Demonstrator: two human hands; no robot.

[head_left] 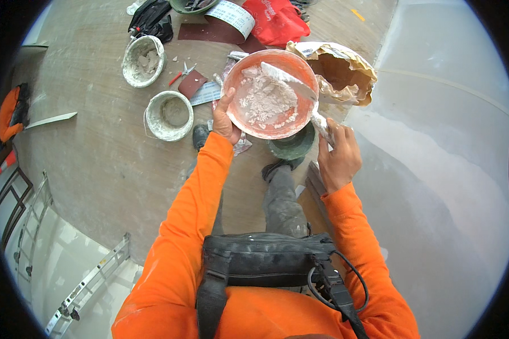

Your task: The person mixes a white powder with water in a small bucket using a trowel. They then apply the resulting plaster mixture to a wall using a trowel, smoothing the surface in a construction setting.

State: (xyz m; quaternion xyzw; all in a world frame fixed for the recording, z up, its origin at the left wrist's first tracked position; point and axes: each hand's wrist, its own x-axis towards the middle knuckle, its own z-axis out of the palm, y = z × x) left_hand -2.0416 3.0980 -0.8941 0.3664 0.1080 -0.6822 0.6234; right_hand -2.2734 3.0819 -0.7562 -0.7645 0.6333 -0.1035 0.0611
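My left hand (226, 120) grips the left rim of an orange mixing bowl (306, 69), its thumb over the edge. Pale, lumpy, partly powdery plaster (268, 104) lies inside, and the bowl's walls are smeared with it. In my right hand (339, 155) is the plaster-crusted handle of a putty knife (288, 81). Its wide blade, coated white, reaches across the right part of the bowl over the plaster. Below the bowl a green bucket (294, 146) is partly hidden. Just right of the bowl, an opened paper sack (365, 79) has a torn mouth.
Two plaster-stained buckets, a farther one (128, 62) and a nearer one (172, 135), stand left. Red-handled scissors (181, 74) and brown sandpaper (192, 83) lie between them and the bowl. Beyond is a red plastic bag (274, 22). Ladders (90, 285) are lower left; a pale wall (435, 169) rises right.
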